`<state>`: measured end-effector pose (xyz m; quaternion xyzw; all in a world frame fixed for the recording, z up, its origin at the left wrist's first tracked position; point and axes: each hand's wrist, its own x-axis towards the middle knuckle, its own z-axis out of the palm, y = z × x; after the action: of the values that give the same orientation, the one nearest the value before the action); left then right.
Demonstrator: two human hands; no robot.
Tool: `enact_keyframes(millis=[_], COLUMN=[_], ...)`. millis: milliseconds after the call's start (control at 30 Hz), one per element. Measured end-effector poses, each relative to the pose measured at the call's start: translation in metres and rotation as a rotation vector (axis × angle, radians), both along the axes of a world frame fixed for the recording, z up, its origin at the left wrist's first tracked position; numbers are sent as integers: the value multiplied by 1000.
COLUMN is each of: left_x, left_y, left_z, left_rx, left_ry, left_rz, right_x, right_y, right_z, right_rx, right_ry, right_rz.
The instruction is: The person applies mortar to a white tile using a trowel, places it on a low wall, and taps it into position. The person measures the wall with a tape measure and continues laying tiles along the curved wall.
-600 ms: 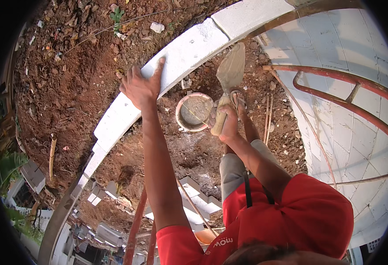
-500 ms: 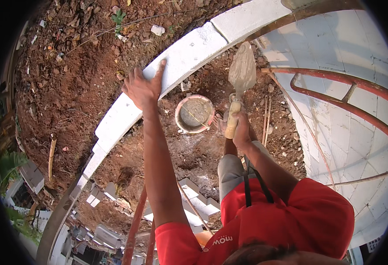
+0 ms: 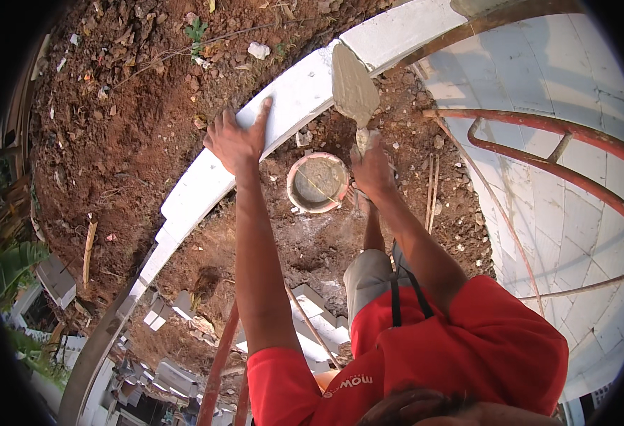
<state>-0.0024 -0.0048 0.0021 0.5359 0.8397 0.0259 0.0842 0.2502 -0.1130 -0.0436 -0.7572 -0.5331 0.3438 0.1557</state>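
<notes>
Left hand lies splayed on the white block wall; right hand wraps round the trowel. White lettering marks the red shirt. Earlier right of the wall, the trowel now overlaps its far stretch, contact unclear.

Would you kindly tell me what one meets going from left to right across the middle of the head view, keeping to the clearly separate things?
Wooden stick on the soil, left hand, round tub of grey mix, right hand, red metal frame.
</notes>
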Motion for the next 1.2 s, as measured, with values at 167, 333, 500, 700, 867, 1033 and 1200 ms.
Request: enact_keyframes(millis=[167, 333, 500, 700, 867, 1033, 1200], left_x=[4, 0, 2, 1, -6, -1, 0], left_y=[1, -5, -2, -7, -7, -4, -3], left_z=[7, 1, 8, 3, -2, 5, 19], left_rx=[-65, 111, 49, 52, 86, 64, -19], left_ry=[-4, 10, -11, 0, 67, 12, -42], left_rz=[8, -26, -21, -27, -21, -33, -5], right_x=[7, 50, 57, 83, 117, 121, 102], right_y=[-61, -39, 50, 103, 120, 110, 104], right_z=[7, 72, 145, 131, 129, 146, 146], right_rx=[47, -180, -110, -344, -331, -17, -343], right_ry=[47, 586, 258, 337, 290, 58, 190], right_rz=[122, -46, 38, 134, -82, -87, 40])
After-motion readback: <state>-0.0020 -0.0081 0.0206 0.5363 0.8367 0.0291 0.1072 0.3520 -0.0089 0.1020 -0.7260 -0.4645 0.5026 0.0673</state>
